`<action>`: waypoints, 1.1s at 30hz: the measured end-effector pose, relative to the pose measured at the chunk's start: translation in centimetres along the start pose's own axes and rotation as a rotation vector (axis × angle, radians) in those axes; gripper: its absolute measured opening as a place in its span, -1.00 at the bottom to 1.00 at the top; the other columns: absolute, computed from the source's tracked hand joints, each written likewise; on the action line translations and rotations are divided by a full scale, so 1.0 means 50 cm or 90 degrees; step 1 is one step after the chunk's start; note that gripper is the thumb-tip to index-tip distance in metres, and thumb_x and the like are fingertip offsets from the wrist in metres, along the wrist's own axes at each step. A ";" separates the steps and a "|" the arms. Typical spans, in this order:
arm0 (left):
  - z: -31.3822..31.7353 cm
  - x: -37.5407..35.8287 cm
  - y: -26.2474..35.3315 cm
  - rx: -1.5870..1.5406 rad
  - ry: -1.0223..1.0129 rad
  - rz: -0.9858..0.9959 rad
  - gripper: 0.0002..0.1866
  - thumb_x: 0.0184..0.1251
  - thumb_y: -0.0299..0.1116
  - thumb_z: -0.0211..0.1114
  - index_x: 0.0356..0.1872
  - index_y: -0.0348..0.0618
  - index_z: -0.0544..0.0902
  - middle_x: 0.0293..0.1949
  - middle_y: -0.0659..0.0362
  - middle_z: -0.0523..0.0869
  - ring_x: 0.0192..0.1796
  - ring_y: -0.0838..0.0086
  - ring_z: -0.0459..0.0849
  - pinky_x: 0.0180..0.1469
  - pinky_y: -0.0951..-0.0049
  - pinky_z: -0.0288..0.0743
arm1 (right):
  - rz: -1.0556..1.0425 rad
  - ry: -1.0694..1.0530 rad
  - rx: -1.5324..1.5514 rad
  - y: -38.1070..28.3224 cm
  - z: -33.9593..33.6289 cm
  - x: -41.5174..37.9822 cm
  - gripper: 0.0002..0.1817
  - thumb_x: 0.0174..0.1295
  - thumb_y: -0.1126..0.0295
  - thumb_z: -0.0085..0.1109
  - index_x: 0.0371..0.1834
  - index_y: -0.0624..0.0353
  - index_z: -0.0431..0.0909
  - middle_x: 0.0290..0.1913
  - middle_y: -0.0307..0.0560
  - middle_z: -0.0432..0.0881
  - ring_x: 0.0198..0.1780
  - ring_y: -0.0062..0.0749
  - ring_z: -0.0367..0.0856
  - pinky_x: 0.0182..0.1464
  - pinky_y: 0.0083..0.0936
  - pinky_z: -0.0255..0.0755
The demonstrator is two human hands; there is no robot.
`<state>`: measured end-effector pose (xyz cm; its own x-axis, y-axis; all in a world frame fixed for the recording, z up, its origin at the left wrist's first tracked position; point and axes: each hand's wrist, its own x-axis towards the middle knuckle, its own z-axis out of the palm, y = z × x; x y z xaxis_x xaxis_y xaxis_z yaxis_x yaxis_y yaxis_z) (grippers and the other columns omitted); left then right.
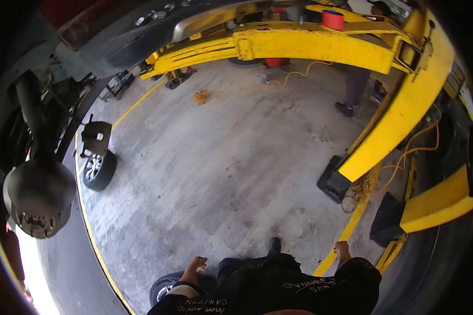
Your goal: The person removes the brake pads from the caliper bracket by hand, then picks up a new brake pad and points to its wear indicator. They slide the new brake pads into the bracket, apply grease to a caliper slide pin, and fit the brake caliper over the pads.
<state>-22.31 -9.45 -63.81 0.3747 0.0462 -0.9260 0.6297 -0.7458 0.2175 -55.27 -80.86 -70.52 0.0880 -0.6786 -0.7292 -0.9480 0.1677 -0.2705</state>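
Observation:
My left hand (pixel 196 263) hangs low beside my body, over the floor and close to a wheel with a tyre (pixel 156 290) lying partly behind my arm. Its fingers are loosely bent and apart, with nothing seen in them. On the other side, my right hand (pixel 342 249) hangs above a yellow floor line (pixel 328 262), fingers relaxed and holding nothing I can see. Neither hand touches anything visible. A dark shoe (pixel 275 245) shows between them.
At left are a raised car's hub (pixel 39 197), a brake caliper (pixel 95 137) and a wheel (pixel 100 170). Yellow lift arms (pixel 310 44) cross ahead; another arm (pixel 399 126) slopes down at right. Orange hose (pixel 360 189) lies coiled there. A person's leg (pixel 356 86) stands behind it.

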 end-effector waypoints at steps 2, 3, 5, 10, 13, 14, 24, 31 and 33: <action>-0.024 0.111 0.048 0.049 0.019 0.086 -0.47 0.48 0.04 0.23 0.22 -0.18 0.60 -0.14 -0.05 0.81 -0.15 0.07 0.80 -0.06 -0.03 0.65 | -0.001 0.012 0.095 -0.018 0.069 -0.035 -0.73 0.33 0.30 0.03 -0.21 0.29 0.63 -0.32 0.19 0.75 -0.43 0.00 0.77 -0.42 -0.14 0.62; -0.027 0.147 0.063 0.072 0.045 0.157 -0.50 0.47 0.02 0.25 0.16 -0.21 0.64 -0.20 -0.02 0.82 -0.22 0.15 0.81 -0.15 0.08 0.69 | -0.025 0.001 0.103 0.002 0.140 0.002 -0.71 0.28 0.31 0.07 -0.33 0.34 0.67 -0.35 0.26 0.76 -0.35 0.07 0.80 -0.33 -0.08 0.67; -0.020 0.132 0.127 0.114 0.022 0.245 -0.54 0.45 0.00 0.20 0.09 -0.18 0.67 -0.22 0.01 0.82 -0.22 0.21 0.81 -0.11 0.15 0.67 | -0.071 -0.007 0.223 -0.106 0.215 -0.126 -0.70 0.34 0.22 0.09 -0.04 0.19 0.63 -0.31 0.01 0.73 -0.42 -0.20 0.75 -0.53 -0.34 0.59; -0.049 0.024 0.308 0.250 0.006 0.417 -0.54 0.41 0.02 0.17 0.02 -0.13 0.76 -0.19 -0.04 0.83 -0.14 0.11 0.81 0.03 0.14 0.63 | -0.411 0.150 0.268 -0.527 0.114 -0.470 -0.43 0.19 0.12 0.36 0.21 0.21 0.57 0.09 0.16 0.70 0.15 0.12 0.65 0.19 -0.23 0.50; -0.070 0.108 0.315 0.343 0.051 0.450 -0.52 0.40 0.06 0.20 0.03 -0.11 0.77 -0.16 -0.09 0.82 -0.04 -0.02 0.78 0.07 0.07 0.60 | -0.726 0.358 0.236 -0.776 -0.129 -0.532 -0.46 0.20 0.24 0.37 0.21 0.21 0.51 -0.26 -0.07 0.64 -0.22 -0.21 0.64 -0.14 -0.22 0.50; -0.070 0.121 0.308 0.349 0.045 0.455 -0.52 0.40 0.06 0.20 0.03 -0.11 0.77 -0.16 -0.09 0.82 -0.04 -0.02 0.78 0.07 0.07 0.60 | -0.794 0.331 0.284 -0.856 -0.228 -0.571 -0.44 0.18 0.21 0.44 0.22 0.18 0.54 -0.20 -0.01 0.70 -0.20 -0.29 0.69 -0.18 -0.32 0.54; -0.017 0.173 0.248 -0.061 -0.045 0.233 -0.44 0.45 0.02 0.25 0.21 -0.27 0.59 -0.21 -0.04 0.82 -0.31 0.15 0.81 -0.27 0.09 0.67 | -1.094 0.942 -0.263 -1.352 -0.811 -0.852 -0.29 0.10 -0.06 0.48 0.34 -0.19 0.53 0.12 0.20 0.50 0.24 0.12 0.45 0.28 -0.06 0.39; 0.040 0.114 0.170 -0.193 -0.018 -0.054 -0.53 0.54 0.01 0.10 0.19 -0.17 0.50 -0.21 0.05 0.83 -0.37 0.24 0.78 -0.38 0.00 0.51 | -0.939 0.615 -0.447 -1.427 -0.860 -0.882 -0.28 0.06 -0.16 0.50 0.14 0.16 0.71 0.55 0.38 0.20 0.67 0.06 -0.07 0.60 -0.16 0.03; 0.064 0.132 0.144 -0.253 -0.057 -0.077 -0.52 0.58 -0.07 0.01 0.29 -0.23 0.39 0.00 -0.13 0.74 -0.13 0.05 0.80 -0.16 -0.10 0.64 | -0.935 0.569 -0.483 -1.437 -0.862 -0.886 -0.34 0.14 -0.10 0.48 0.11 0.23 0.71 0.54 0.37 0.24 0.66 0.06 -0.01 0.59 -0.20 0.04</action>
<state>-17.47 -16.67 -69.35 0.2316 0.0468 -0.9717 0.8854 -0.4239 0.1906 -4.25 -93.66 8.29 0.9225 -0.1351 0.3615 -0.2140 -0.9586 0.1879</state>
